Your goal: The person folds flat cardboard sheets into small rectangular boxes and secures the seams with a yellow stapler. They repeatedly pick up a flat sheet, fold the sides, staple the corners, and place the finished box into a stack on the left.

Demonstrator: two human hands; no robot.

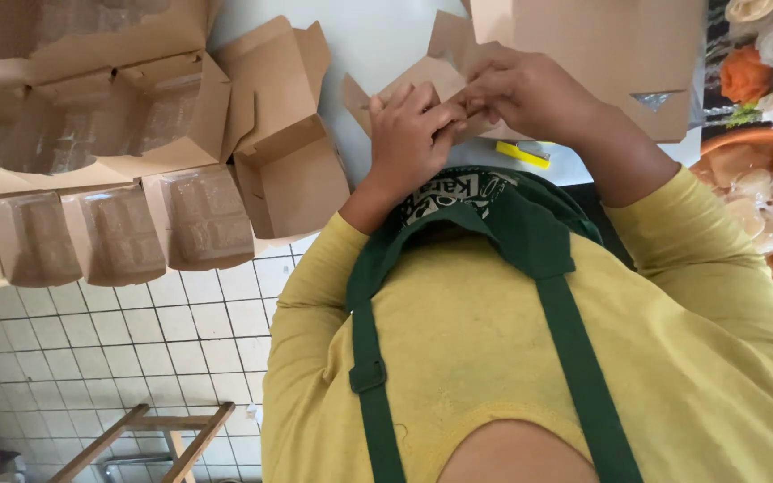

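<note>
Both the left hand (413, 125) and right hand (530, 89) pinch the unfolded cardboard box (583, 45), just beside the assembled box (284, 152).

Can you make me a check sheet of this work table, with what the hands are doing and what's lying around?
Surface: pale table, bare between the boxes.
Job's things: flat brown cardboard box piece pinched by both hands; larger cardboard sheet behind it.
Clutter: folded open box; row of windowed boxes at the edge; small yellow item; orange bowl of wrapped pieces; flowers.
Grips: left hand and right hand both closed on the cardboard, fingertips touching.
Cables: nothing seen.
Surroundings: white tiled floor; wooden frame below.
</note>
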